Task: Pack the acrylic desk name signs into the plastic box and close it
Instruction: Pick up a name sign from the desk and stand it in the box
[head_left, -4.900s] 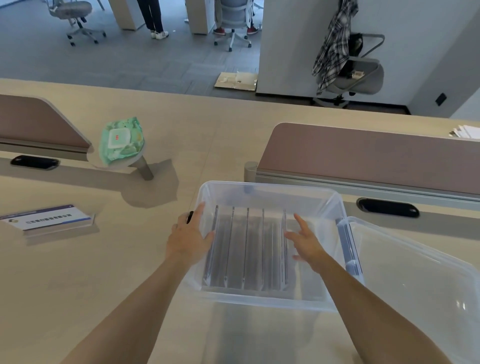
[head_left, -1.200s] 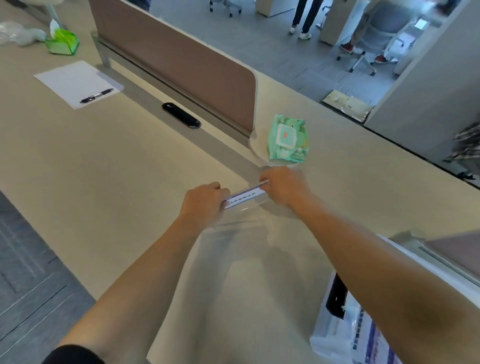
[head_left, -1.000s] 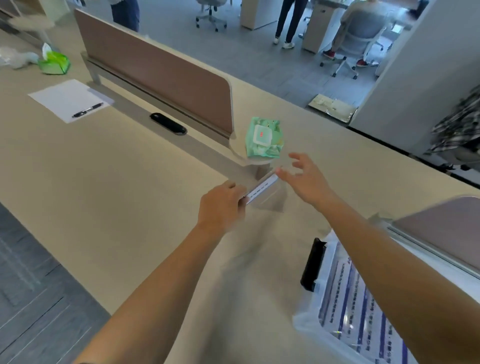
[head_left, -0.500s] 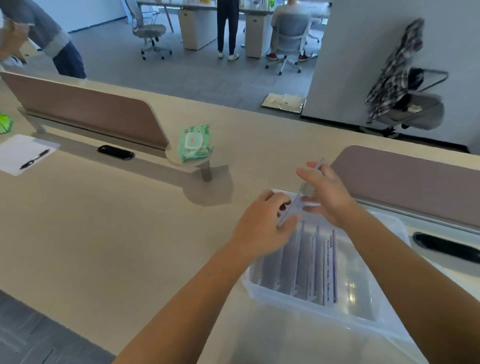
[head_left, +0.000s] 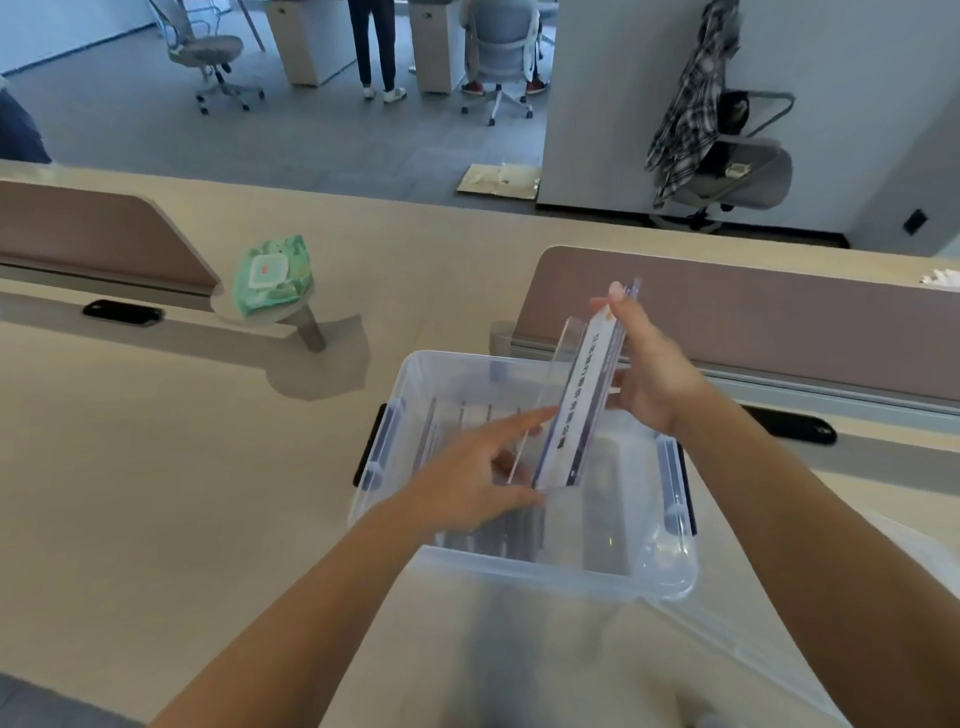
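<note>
A clear acrylic desk name sign with a white printed insert (head_left: 582, 400) is held tilted on edge over the open transparent plastic box (head_left: 524, 564), its lower end inside the box and its upper end raised above the far rim. The right hand (head_left: 647, 374) is closed on the sign's upper part, fingers along the far face. The left hand (head_left: 475, 480) is spread open against the sign's near lower end, fingertips touching it. Further acrylic signs (head_left: 457, 426) are seen standing in a row in the left part of the box, blurred through the wall. The box rests near the front edge of the beige desk (head_left: 156, 467). A clear lid (head_left: 769, 639) lies at the box's right front corner. A green wet-wipe pack (head_left: 270, 273) sits on a small round stand toward the desk's far left, well apart from the box.
</note>
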